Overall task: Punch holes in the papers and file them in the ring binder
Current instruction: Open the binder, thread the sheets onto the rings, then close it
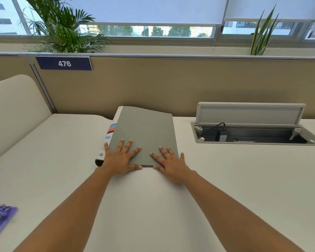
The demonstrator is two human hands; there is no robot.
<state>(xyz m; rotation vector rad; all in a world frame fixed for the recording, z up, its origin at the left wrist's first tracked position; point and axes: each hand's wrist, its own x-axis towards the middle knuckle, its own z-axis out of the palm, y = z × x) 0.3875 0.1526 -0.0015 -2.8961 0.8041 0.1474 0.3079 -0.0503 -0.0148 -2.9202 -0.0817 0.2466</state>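
The binder [145, 131] lies closed and flat toward the far edge of the desk [225, 188], about midway along it, its labelled spine [107, 139] turned left and its opening edge right. Both hands are laid palm down on the near part of the grey cover with fingers spread. The left hand [119, 159] sits by the spine corner and the right hand [171, 164] by the opening corner, with the 2 thumbs at the cover's near edge. Neither hand curls round anything. The cover looks like stiff board with a matte face, so it should not bend or slip much under flat palms. The far part of the cover bows up slightly, which suggests the rings or the contents hold it off the back board. It is probably moderately heavy, with most of the weight on the spine side where the mechanism sits. To open it, the opening edge on the right is the place to lift, with the left hand steadying the spine. To carry it, a grip round the spine would be the safest. No papers can be seen, and whether any are inside cannot be told. The purple punch [0, 217] sits at the desk's near left corner, well apart from the binder. An open cable hatch [251, 131] is set in the desk to the binder's right.
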